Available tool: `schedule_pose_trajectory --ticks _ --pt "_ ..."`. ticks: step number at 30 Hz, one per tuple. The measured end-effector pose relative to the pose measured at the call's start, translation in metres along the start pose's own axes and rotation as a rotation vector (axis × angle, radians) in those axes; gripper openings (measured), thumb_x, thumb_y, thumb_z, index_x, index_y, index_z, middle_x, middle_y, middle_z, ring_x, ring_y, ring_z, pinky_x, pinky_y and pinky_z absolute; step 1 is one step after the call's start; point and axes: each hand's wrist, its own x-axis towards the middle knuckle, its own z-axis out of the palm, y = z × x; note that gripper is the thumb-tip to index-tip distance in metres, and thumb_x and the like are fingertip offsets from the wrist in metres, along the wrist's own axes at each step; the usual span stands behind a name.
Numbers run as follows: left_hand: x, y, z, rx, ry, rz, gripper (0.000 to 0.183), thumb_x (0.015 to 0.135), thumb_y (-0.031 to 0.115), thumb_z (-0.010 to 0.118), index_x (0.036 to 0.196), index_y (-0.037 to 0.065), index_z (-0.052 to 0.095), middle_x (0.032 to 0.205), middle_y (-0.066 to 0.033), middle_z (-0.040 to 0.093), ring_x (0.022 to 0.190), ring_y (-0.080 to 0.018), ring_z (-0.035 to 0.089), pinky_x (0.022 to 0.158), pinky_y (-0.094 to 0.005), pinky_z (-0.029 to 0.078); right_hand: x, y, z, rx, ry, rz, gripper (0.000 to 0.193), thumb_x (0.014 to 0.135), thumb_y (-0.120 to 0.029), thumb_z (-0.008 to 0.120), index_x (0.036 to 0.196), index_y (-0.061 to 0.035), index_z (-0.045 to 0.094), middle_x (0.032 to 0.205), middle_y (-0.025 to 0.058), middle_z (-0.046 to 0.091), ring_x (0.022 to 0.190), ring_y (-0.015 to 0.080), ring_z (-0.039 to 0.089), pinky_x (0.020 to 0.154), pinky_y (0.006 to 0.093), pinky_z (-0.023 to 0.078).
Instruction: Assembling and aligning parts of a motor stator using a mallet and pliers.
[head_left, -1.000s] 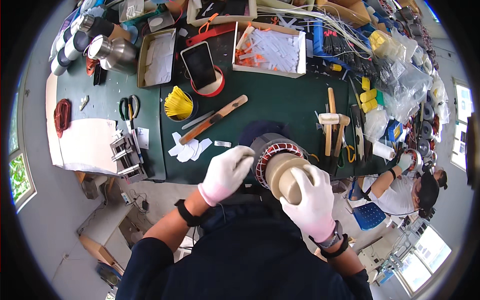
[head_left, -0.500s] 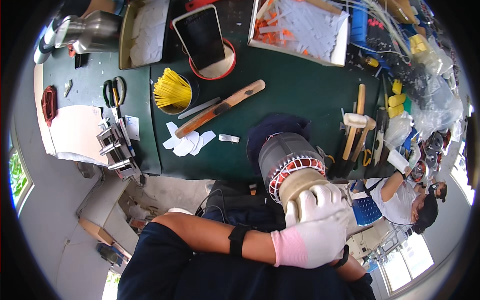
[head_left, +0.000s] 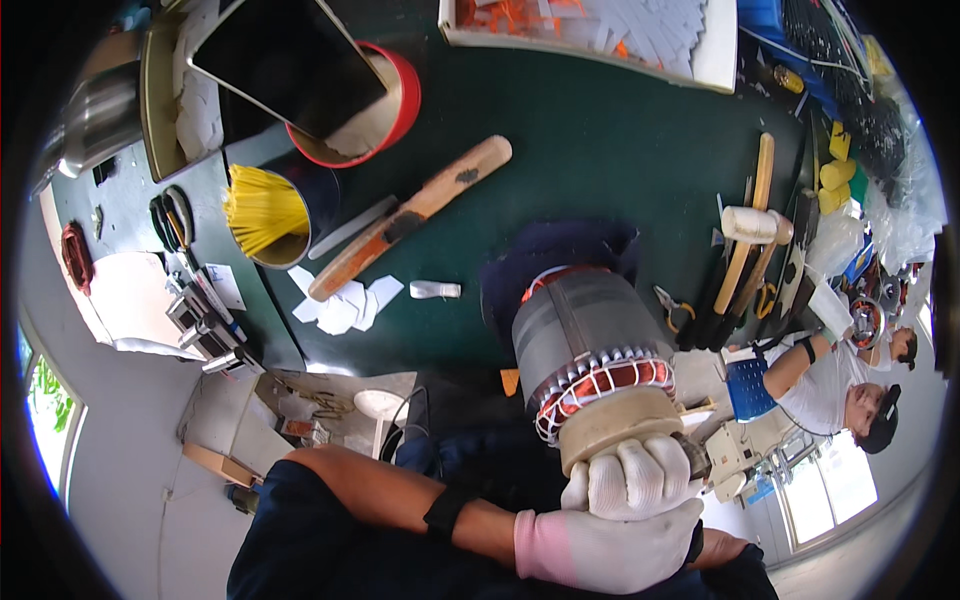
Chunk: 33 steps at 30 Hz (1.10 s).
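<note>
Your left hand (head_left: 600,545) in its white glove reaches across and lies over your right hand (head_left: 635,480), whose gloved fingers curl closed around the tan end piece (head_left: 618,425) of the motor stator (head_left: 590,355). The stator stands tilted at the near edge of the green bench (head_left: 560,150), on a dark cloth (head_left: 555,255). You seem to be pressing or seating that end piece; a steady, square push looks called for next. Your right palm and wrist are hidden, so the left hand's exact grip cannot be told.

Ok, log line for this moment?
left hand over right hand | both gripping beige former on stator | green table
</note>
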Motion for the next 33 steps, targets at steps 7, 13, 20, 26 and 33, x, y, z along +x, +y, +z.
schedule_pose_trajectory --ticks 7,13,20,26,33 --pt "-0.015 0.010 0.008 -0.003 -0.048 -0.107 0.083 0.058 0.077 0.064 0.082 -0.002 0.063 0.073 -0.0154 0.054 0.064 -0.0296 0.057 0.058 -0.0434 0.046 0.014 0.006 -0.006 -0.013 -0.001 -0.092 0.049 0.078 -0.043 0.080 0.113 -0.0101 0.067 0.119 0.0130 0.063 0.123 0.0375 0.058 0.092 0.0528 0.053" --pt "-0.023 0.015 0.016 0.059 -0.013 -0.140 0.070 0.069 0.066 0.063 0.086 -0.002 0.064 0.073 -0.0153 0.054 0.065 -0.0297 0.058 0.058 -0.0446 0.046 0.022 0.000 -0.017 -0.021 0.018 -0.172 0.049 0.079 -0.043 0.079 0.114 -0.0105 0.067 0.119 0.0124 0.063 0.124 0.0367 0.057 0.092 0.0527 0.053" --pt "-0.050 0.000 0.079 0.149 -0.295 -0.231 0.034 0.084 0.038 0.069 0.087 0.005 0.061 0.085 -0.0133 0.061 0.083 -0.0326 0.067 0.072 -0.0418 0.054 -0.011 -0.005 -0.056 -0.101 0.145 -0.203 0.050 0.080 -0.043 0.078 0.116 -0.0109 0.067 0.120 0.0118 0.062 0.125 0.0358 0.057 0.092 0.0527 0.053" --pt "0.024 -0.054 -0.030 -0.374 -0.275 1.057 0.053 0.079 0.021 0.078 0.125 -0.001 0.065 0.131 -0.0180 0.065 0.122 -0.0371 0.063 0.104 -0.0486 0.050 -0.069 0.020 -0.042 0.719 0.917 -0.346 0.030 0.086 -0.009 0.072 0.116 -0.0061 0.070 0.126 0.0143 0.068 0.115 0.0346 0.066 0.094 0.0480 0.054" --pt "0.013 -0.037 -0.008 0.037 -0.226 0.973 0.047 0.066 0.027 0.087 0.107 0.009 0.071 0.104 -0.0095 0.071 0.099 -0.0320 0.071 0.091 -0.0460 0.056 -0.095 0.215 0.082 0.524 1.141 0.661 0.035 0.087 -0.006 0.074 0.120 0.0003 0.066 0.114 0.0199 0.067 0.106 0.0392 0.065 0.097 0.0446 0.053"
